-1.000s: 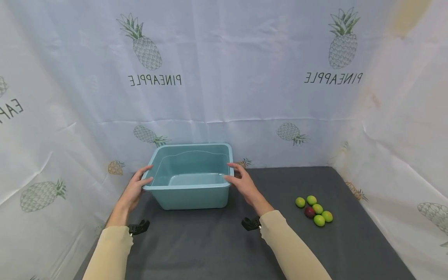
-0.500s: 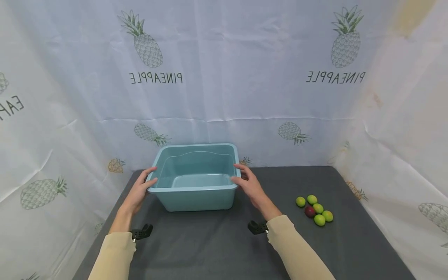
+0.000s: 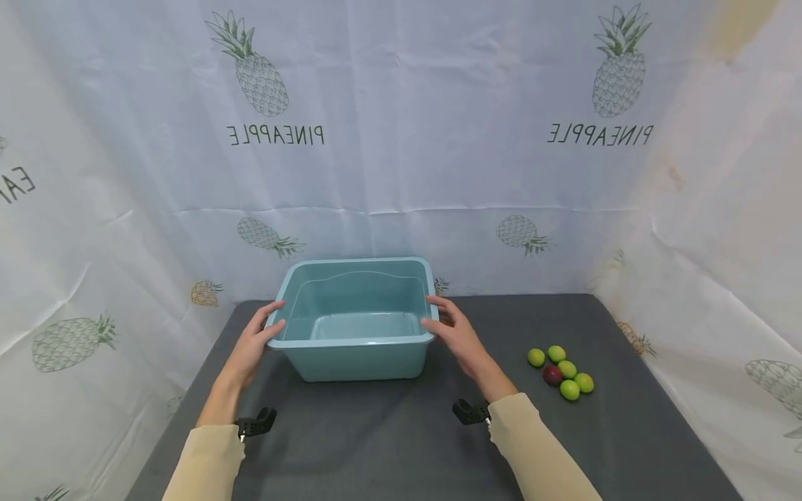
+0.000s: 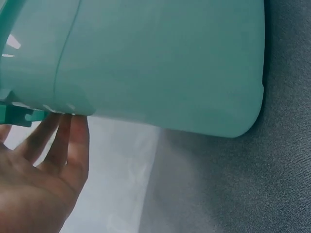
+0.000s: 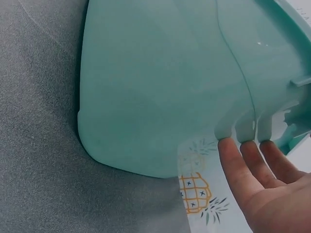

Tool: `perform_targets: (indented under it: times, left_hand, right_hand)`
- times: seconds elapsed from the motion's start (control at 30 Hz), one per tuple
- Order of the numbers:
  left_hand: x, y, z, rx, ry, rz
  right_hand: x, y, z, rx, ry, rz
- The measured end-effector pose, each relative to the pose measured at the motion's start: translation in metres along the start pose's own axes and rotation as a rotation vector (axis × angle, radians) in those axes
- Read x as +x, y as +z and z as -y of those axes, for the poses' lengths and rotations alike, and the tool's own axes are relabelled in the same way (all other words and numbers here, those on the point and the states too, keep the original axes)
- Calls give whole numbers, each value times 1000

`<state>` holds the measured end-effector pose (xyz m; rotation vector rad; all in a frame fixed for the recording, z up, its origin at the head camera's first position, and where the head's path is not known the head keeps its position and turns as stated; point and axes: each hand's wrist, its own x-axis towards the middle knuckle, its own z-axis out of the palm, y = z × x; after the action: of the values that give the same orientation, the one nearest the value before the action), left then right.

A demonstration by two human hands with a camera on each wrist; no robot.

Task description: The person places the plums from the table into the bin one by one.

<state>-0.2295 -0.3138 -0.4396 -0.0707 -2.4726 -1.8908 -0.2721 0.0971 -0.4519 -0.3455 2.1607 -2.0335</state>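
Gripping a teal tub by both side rims

Hanging behind and to both sides is a white cloth backdrop [image 3: 401, 174] printed with pineapples, the biggest thing in view. Below it lies a dark grey table [image 3: 388, 445]. On the table's far left part, close to the backdrop, sits the teal plastic tub [image 3: 357, 351], upright and open at the top. The left hand [image 3: 253, 344] holds the tub's left rim, thumb over the top edge and fingers [image 4: 63, 141] tucked straight up under the lip. The right hand [image 3: 457, 337] holds the right rim the same way, thumb on top, fingers [image 5: 243, 165] pressed under the lip. Well to the right of the tub, apart from both hands, lies a small cluster of green fruits [image 3: 560, 372] with one dark red fruit [image 3: 552, 376] among them
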Motion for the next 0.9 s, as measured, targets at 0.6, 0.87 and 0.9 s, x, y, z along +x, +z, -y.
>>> perform_targets:
  times: [0.6, 0.87, 0.9]
  left_hand:
    - [-10, 7, 0, 96, 75, 38]
    - [-11, 13, 0, 90, 103, 31]
    - [-11, 13, 0, 88, 106, 26]
  right_hand:
    - [-18, -14, -1, 0, 9, 18]
    - [-27, -18, 2, -43, 9, 6]
    - [-28, -18, 2, -45, 4, 9]
